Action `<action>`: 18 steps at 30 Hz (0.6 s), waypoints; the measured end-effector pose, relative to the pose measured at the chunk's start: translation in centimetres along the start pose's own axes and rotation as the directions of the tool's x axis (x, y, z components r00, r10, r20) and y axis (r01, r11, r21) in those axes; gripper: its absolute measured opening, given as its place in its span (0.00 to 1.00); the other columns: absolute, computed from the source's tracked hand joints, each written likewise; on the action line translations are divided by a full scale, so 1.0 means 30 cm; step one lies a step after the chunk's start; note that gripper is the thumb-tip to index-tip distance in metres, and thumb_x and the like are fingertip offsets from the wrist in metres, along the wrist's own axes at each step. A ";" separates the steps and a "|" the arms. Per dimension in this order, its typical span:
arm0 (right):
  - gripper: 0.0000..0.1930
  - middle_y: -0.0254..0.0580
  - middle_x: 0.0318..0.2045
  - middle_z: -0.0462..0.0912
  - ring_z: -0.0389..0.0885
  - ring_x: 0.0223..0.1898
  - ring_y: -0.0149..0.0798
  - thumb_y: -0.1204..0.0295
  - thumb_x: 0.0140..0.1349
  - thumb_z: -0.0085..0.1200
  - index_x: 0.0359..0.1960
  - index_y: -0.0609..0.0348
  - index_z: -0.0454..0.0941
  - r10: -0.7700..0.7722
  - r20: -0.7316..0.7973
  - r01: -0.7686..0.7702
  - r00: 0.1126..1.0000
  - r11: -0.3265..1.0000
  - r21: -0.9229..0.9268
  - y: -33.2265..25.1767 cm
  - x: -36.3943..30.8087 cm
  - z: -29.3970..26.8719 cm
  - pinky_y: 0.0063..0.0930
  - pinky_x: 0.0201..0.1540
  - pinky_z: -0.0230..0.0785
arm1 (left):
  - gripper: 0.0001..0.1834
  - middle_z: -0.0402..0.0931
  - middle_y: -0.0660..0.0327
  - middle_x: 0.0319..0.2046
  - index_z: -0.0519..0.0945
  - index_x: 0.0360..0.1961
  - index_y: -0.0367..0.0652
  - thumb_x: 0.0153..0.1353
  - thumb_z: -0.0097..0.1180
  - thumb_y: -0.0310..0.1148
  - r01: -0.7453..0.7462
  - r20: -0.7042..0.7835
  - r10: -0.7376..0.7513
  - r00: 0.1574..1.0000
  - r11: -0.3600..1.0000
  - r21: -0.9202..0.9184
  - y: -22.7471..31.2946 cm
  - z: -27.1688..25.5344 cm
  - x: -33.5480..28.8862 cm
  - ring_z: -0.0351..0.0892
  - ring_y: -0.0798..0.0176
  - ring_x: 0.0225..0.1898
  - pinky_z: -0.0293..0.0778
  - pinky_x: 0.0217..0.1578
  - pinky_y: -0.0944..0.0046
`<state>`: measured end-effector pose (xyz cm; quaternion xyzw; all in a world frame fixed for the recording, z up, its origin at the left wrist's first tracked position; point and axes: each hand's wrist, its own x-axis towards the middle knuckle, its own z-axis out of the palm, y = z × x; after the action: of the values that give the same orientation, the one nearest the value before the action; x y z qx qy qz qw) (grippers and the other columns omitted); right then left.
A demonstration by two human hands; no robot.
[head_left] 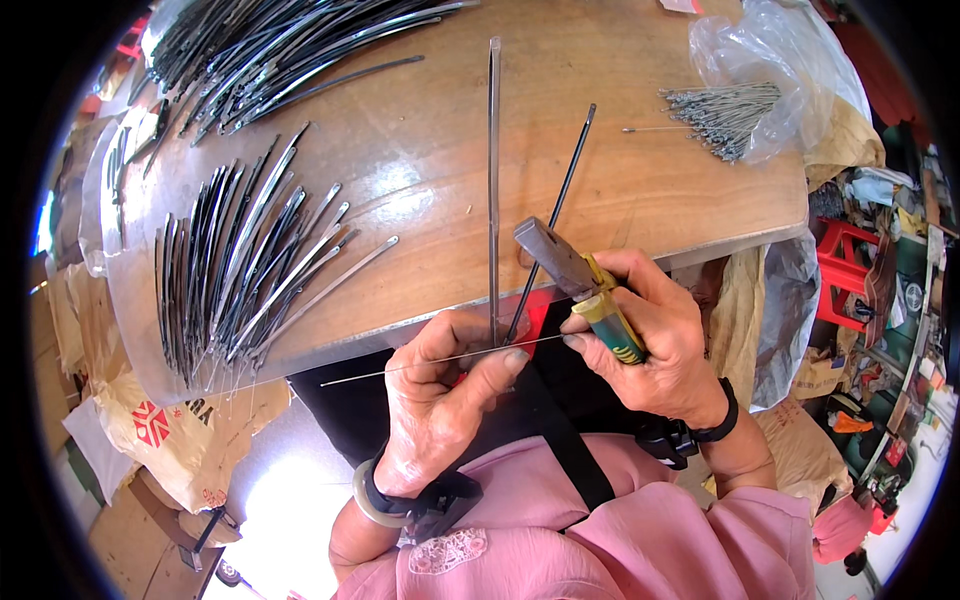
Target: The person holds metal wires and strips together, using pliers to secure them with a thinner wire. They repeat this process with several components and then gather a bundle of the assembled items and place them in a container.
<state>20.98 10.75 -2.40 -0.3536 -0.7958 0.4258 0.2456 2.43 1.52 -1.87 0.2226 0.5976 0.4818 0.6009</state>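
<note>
My left hand (pixel 432 405) is closed at the table's near edge, thumb and fingers pinching the lower ends of a long flat metal strip (pixel 494 180) and a thinner dark strip (pixel 565 190). Both strips stick out over the table, spread in a narrow V. A thin straight wire (pixel 360 377) crosses at that pinch, one end pointing left. Its other end reaches the thumb and fingertip of my right hand (pixel 665 345). That hand is wrapped round pliers (pixel 560 262) with green and yellow handles, their jaws pointing up and left. Whether the jaws are parted is unclear.
On the wooden table (pixel 640 180), a fan of metal strips (pixel 240 260) lies at left, some with wires hanging over the edge. A bigger heap of strips (pixel 270 50) is behind it. Thin wires (pixel 725 115) lie on plastic at far right. A red stool (pixel 845 270) stands beyond.
</note>
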 end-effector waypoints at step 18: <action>0.08 0.46 0.41 0.80 0.82 0.40 0.43 0.73 0.54 0.66 0.31 0.64 0.81 0.110 0.014 -0.111 0.994 0.989 0.098 -0.014 0.008 -0.008 0.31 0.44 0.73 | 0.07 0.78 0.60 0.22 0.77 0.36 0.34 0.59 0.63 0.24 0.006 -0.027 -0.007 1.000 0.999 -0.033 0.009 -0.002 -0.009 0.70 0.73 0.18 0.65 0.20 0.74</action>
<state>20.85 10.89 -1.89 -0.3827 -0.7542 0.4788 0.2354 2.35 1.41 -1.51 0.2043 0.5985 0.4925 0.5980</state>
